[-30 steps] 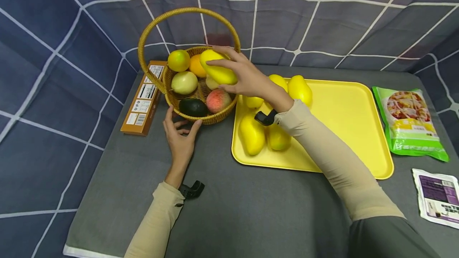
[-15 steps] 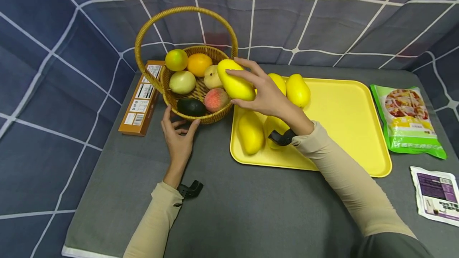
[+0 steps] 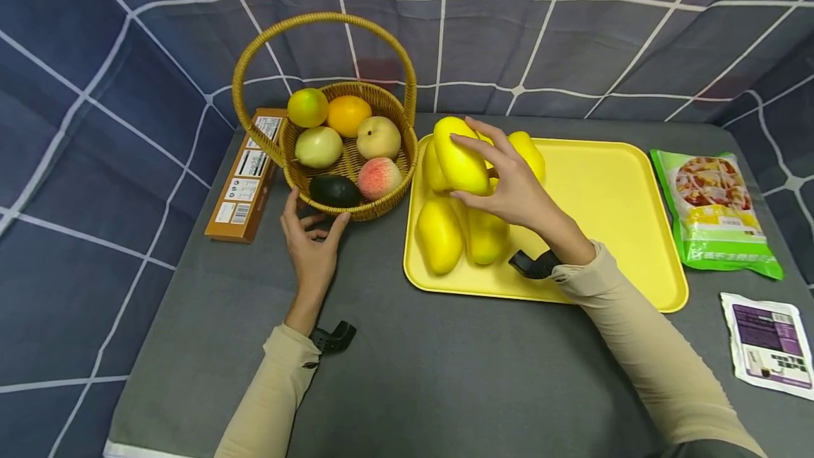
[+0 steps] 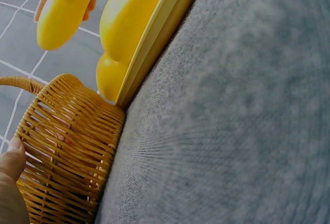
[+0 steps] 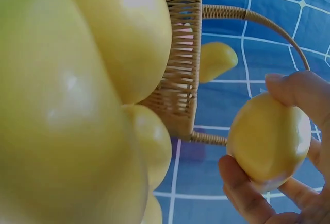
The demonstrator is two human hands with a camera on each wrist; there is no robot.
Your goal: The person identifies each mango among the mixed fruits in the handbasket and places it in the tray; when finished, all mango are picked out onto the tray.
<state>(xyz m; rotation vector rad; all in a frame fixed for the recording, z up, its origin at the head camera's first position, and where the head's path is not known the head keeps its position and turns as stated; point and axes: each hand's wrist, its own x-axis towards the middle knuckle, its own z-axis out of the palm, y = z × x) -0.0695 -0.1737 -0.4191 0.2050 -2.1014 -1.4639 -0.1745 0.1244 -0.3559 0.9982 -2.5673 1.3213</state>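
In the head view my right hand (image 3: 521, 186) grips a yellow mango (image 3: 456, 161) between thumb and fingers, raised over the left part of the yellow tray (image 3: 604, 225). Several more mangoes lie on that tray, one of them a front mango (image 3: 440, 235). My left hand (image 3: 311, 249) holds the front of the wicker basket (image 3: 381, 212), thumb and index finger spread along its side. Inside the basket are a dark green avocado (image 3: 335, 191), a pink peach (image 3: 379, 178), a pale peach-like fruit (image 3: 379, 138), a pale green fruit (image 3: 319, 147), an orange (image 3: 349, 116) and a yellow-green citrus fruit (image 3: 308, 107).
An orange-brown box (image 3: 244, 186) lies left of the basket, whose tall handle (image 3: 324, 18) arches above it. Right of the tray are a green food packet (image 3: 715, 207) and a white-purple pouch (image 3: 767, 341). A gridded cloth (image 3: 509, 34) hangs behind.
My right hand has carried the mango rightward, from over the basket to over the tray. The left hand stays at the basket's front, and the fruit inside shows more fully.
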